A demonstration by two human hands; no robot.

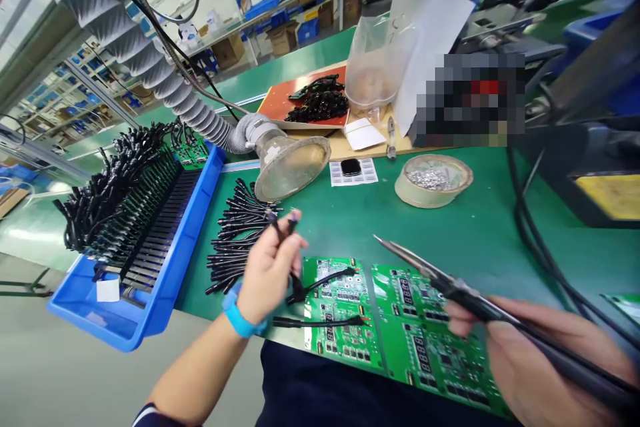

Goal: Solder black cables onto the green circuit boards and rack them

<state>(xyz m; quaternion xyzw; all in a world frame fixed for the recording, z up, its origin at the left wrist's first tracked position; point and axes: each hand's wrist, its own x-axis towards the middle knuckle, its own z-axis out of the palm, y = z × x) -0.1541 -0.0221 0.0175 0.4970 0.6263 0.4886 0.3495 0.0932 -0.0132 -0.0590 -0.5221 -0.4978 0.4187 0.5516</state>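
Note:
My left hand, with a blue band at the wrist, pinches a short black cable above the bench. Behind it lies a row of black cables. My right hand holds a soldering iron together with what looks like tweezers, their thin tips pointing left over the boards. Under and between my hands are green circuit boards with dark displays. Black cables lie across the left boards, with red wire ends at their right. A second group of boards sits nearer my right hand.
A blue bin at the left holds boards with black cables. A fume extractor hood hangs over the bench. Farther back are a round dish of silvery material, a red tray and a plastic bag. Cords run down the right.

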